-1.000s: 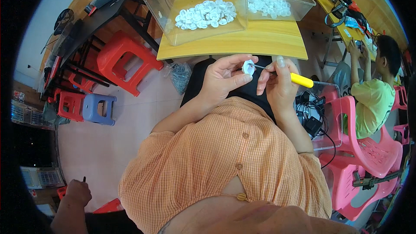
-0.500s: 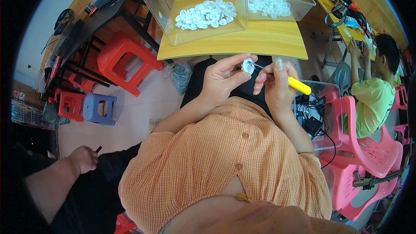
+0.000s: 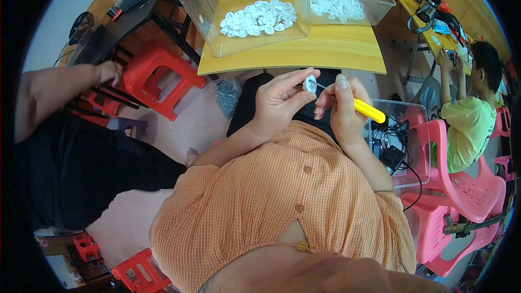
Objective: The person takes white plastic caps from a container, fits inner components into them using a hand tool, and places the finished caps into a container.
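Between the thumb and fingers of my left hand is a small round white plastic piece, held on edge above my lap. My right hand grips a tool with a yellow handle and a thin metal shaft. The shaft points left and its tip meets the white piece, or reaches into its hollow; the exact contact is too small to tell. Beyond my hands, a heap of similar white pieces lies in a clear plastic bin on a yellow table.
A second clear bin with more white pieces stands beside the first. On my right are a clear box of black cables, pink chairs and a seated person in green. Another person stands close on my left, near red stools.
The white piece has turned more edge-on, and my right hand with the tool has shifted slightly left. The person on my left has moved forward, an arm now reaching beside the red stool.
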